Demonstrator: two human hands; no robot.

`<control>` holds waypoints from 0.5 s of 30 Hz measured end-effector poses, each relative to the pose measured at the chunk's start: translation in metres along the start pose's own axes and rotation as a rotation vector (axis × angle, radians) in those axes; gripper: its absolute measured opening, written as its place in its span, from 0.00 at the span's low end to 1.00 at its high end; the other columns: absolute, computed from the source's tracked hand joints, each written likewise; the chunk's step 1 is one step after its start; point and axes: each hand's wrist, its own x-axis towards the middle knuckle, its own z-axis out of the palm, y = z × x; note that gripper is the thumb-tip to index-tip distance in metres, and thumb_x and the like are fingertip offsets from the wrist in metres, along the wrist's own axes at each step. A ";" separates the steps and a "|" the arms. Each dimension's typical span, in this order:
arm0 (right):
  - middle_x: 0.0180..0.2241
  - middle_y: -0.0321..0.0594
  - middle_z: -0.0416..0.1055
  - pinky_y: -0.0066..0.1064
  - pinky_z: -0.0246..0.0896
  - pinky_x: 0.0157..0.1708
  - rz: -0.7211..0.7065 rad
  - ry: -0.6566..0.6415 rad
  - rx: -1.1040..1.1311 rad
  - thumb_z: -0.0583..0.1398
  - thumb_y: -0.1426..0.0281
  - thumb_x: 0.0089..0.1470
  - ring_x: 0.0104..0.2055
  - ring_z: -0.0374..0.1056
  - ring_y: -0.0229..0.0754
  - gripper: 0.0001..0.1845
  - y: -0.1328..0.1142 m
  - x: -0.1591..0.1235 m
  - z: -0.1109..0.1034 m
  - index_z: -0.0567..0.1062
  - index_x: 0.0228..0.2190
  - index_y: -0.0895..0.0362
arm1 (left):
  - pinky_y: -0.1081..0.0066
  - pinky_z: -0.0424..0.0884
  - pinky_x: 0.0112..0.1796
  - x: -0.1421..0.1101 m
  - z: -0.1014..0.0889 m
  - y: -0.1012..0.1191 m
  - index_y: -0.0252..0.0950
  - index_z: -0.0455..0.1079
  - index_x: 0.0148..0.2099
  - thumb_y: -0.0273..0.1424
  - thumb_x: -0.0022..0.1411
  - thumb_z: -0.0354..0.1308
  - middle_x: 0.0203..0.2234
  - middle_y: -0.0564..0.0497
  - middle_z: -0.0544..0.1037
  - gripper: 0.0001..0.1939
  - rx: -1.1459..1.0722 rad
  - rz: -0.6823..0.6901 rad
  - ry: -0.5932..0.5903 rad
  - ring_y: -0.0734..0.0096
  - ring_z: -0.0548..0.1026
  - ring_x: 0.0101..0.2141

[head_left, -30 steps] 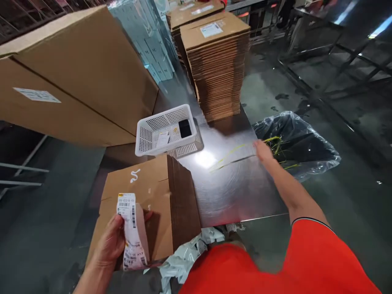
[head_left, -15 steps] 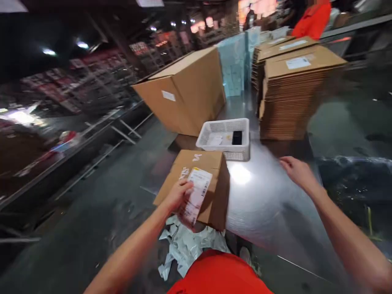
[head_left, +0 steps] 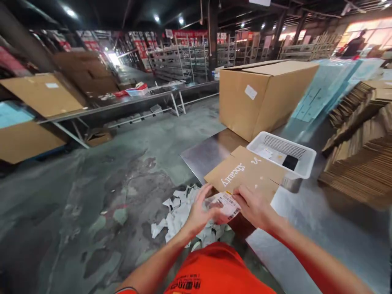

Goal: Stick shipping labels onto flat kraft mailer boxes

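A white shipping label (head_left: 230, 205) with barcodes and a yellow mark is held at the near edge of a brown cardboard box (head_left: 245, 171). White lettering reading "beauty" runs across the box top. My left hand (head_left: 199, 212) is at the label's left end, thumb over it and index finger raised apart. Its other fingers are partly hidden. With fingertips closed, my right hand (head_left: 251, 206) pinches the label's upper right corner above the box. Just beyond the box stands a white plastic basket (head_left: 301, 162) holding a black flat item (head_left: 290, 162) and white papers.
A large carton (head_left: 245, 104) stands on the metal table (head_left: 309, 228) at the back. Stacked flat cardboard (head_left: 361, 171) and blue wrapped bundles (head_left: 315, 96) are to the right. Crumpled pale scraps (head_left: 176, 214) lie below the table's left edge. A distant person (head_left: 355, 45) is at upper right.
My right hand has come in from the right and now grips the label. My left hand has stayed with the label. The view has swung left.
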 end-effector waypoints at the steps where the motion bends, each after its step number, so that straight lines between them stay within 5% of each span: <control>1: 0.28 0.40 0.72 0.35 0.60 0.30 -0.036 -0.011 -0.022 0.51 0.65 0.63 0.29 0.67 0.43 0.11 -0.004 0.001 0.003 0.67 0.29 0.50 | 0.67 0.60 0.58 -0.006 -0.004 -0.002 0.41 0.76 0.53 0.29 0.45 0.73 0.54 0.46 0.75 0.30 0.002 0.026 0.046 0.55 0.68 0.57; 7: 0.27 0.38 0.68 0.30 0.58 0.28 -0.065 -0.031 -0.190 0.48 0.70 0.65 0.28 0.65 0.39 0.11 -0.024 0.004 0.008 0.66 0.32 0.54 | 0.64 0.68 0.51 -0.025 -0.009 -0.014 0.35 0.67 0.60 0.32 0.60 0.60 0.39 0.48 0.76 0.26 0.029 -0.069 -0.088 0.65 0.73 0.42; 11: 0.26 0.35 0.67 0.28 0.56 0.26 0.025 -0.109 -0.171 0.48 0.68 0.66 0.25 0.63 0.37 0.11 -0.039 0.003 0.010 0.64 0.31 0.54 | 0.72 0.70 0.38 -0.016 -0.011 -0.004 0.40 0.55 0.67 0.34 0.58 0.62 0.54 0.44 0.69 0.37 -0.102 -0.162 -0.247 0.75 0.71 0.33; 13: 0.25 0.35 0.66 0.28 0.56 0.25 0.076 -0.161 -0.115 0.48 0.67 0.66 0.25 0.62 0.36 0.11 -0.043 0.003 0.008 0.64 0.31 0.53 | 0.72 0.70 0.37 -0.009 -0.014 0.001 0.40 0.57 0.66 0.37 0.53 0.67 0.56 0.42 0.69 0.40 -0.211 -0.242 -0.398 0.73 0.73 0.34; 15: 0.26 0.35 0.67 0.28 0.56 0.27 0.136 -0.160 -0.085 0.48 0.66 0.65 0.26 0.63 0.36 0.11 -0.035 0.008 0.001 0.64 0.30 0.53 | 0.71 0.70 0.38 -0.002 -0.015 -0.001 0.35 0.68 0.56 0.41 0.48 0.70 0.45 0.44 0.77 0.34 -0.294 -0.323 -0.517 0.68 0.75 0.36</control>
